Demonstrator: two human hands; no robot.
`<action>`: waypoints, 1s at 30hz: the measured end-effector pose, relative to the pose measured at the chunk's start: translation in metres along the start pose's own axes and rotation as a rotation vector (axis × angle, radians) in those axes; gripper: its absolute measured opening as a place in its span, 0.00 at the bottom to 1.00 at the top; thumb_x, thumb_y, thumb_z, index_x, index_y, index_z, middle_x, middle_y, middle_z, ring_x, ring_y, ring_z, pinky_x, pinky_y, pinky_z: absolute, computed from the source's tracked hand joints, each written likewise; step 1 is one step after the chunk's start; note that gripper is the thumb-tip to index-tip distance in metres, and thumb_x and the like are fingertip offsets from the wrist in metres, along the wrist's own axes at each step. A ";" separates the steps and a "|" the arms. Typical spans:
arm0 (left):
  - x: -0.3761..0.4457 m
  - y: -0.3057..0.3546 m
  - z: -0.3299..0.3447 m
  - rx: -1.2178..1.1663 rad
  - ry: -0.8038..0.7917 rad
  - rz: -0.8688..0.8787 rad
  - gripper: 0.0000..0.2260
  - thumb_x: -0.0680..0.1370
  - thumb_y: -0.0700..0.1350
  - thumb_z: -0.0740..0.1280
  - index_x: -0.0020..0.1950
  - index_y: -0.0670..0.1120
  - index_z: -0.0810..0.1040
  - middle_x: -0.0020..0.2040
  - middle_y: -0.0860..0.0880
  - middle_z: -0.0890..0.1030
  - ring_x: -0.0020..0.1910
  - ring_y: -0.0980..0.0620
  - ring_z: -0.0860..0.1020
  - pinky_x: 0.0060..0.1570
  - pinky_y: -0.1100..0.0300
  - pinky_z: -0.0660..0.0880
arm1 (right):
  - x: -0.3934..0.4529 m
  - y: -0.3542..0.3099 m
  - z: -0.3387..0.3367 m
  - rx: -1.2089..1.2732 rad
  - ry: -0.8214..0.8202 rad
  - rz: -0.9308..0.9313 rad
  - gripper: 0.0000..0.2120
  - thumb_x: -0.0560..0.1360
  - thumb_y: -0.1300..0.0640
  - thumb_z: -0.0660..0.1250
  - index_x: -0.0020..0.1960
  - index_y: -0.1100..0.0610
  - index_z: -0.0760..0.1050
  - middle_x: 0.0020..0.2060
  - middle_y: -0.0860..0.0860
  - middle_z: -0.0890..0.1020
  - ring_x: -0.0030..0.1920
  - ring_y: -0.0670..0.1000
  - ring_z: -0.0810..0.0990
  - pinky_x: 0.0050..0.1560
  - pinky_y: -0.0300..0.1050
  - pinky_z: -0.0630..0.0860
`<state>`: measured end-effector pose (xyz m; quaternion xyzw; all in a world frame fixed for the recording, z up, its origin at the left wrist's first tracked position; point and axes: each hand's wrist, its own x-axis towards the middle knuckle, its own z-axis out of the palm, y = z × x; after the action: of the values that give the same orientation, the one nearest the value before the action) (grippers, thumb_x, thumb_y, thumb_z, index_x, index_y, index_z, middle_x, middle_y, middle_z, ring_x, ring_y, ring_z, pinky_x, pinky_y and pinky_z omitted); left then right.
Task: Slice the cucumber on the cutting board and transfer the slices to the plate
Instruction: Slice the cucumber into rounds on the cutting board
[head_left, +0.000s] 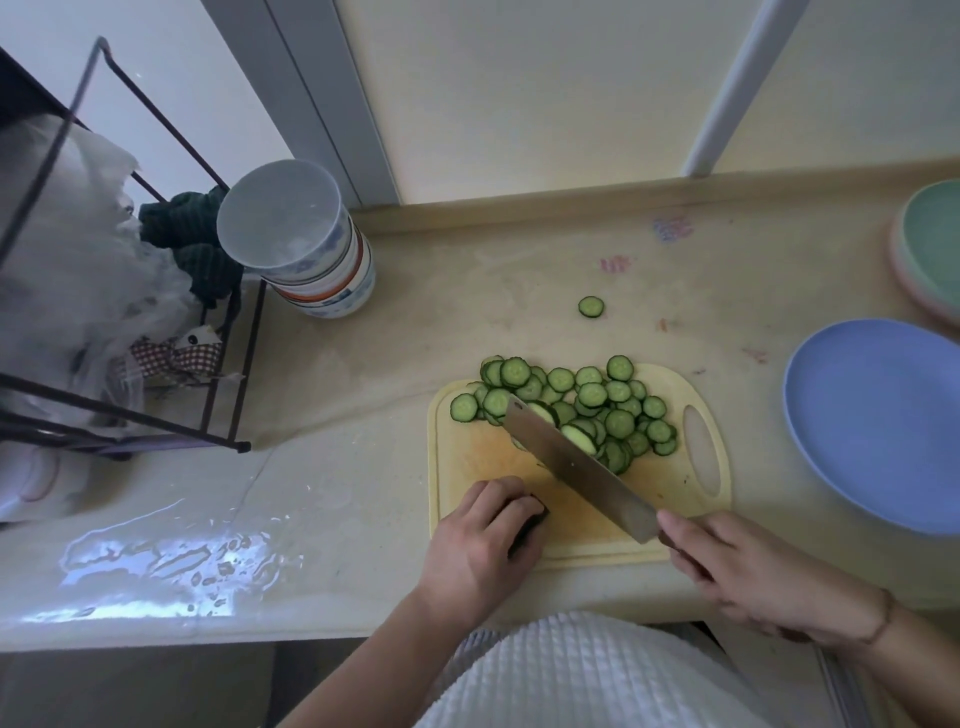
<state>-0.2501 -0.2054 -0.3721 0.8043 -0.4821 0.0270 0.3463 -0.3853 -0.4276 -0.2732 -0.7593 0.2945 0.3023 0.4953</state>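
The left hand (483, 540) grips the dark cucumber stub (532, 522) at the yellow plastic cutting board's (571, 519) seven o'clock, while the right hand (748, 566) holds the steel cleaver (576, 462), apparently sweeping green slices (587, 405) toward the blue round plate (878, 421) at three o'clock.

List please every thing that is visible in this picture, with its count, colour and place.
board: one, pale yellow, on the counter before the person.
slices: many, green, piled on the board's far part.
stray slice: one, green, on the counter beyond the board.
cucumber end: one, dark green, on the board under the left hand.
knife: one, steel blade, slanted over the board, a few slices on it.
blue plate: one, right of the board.
plate stack: green on pink, far right.
bowl stack: white patterned, lidded, far left of the board.
rack: one, dark wire, left, with plastic bags.
counter: one, beige.
hands: left hand holds the cucumber end; right hand grips the knife.
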 end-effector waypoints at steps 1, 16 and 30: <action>0.001 0.000 0.000 0.004 -0.008 0.003 0.05 0.78 0.43 0.70 0.51 0.43 0.82 0.52 0.49 0.80 0.48 0.50 0.79 0.44 0.61 0.79 | -0.003 -0.001 -0.003 0.026 -0.035 0.037 0.25 0.76 0.33 0.51 0.36 0.54 0.64 0.24 0.47 0.61 0.23 0.48 0.57 0.21 0.38 0.55; 0.053 0.016 -0.033 0.089 -0.047 0.262 0.17 0.79 0.55 0.67 0.66 0.50 0.78 0.67 0.46 0.77 0.67 0.40 0.75 0.66 0.40 0.70 | 0.006 0.003 -0.014 -0.946 0.438 -0.332 0.32 0.69 0.26 0.30 0.40 0.46 0.63 0.31 0.44 0.74 0.32 0.45 0.77 0.31 0.41 0.72; 0.097 -0.017 -0.036 0.103 -0.682 0.228 0.25 0.84 0.58 0.50 0.78 0.50 0.67 0.77 0.48 0.68 0.77 0.42 0.64 0.74 0.43 0.63 | 0.017 0.005 -0.016 -1.019 0.594 -0.450 0.37 0.75 0.28 0.35 0.40 0.50 0.75 0.24 0.47 0.75 0.20 0.49 0.73 0.20 0.39 0.58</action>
<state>-0.1746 -0.2528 -0.3166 0.7246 -0.6545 -0.1800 0.1193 -0.3752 -0.4469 -0.2830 -0.9948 0.0717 0.0693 0.0200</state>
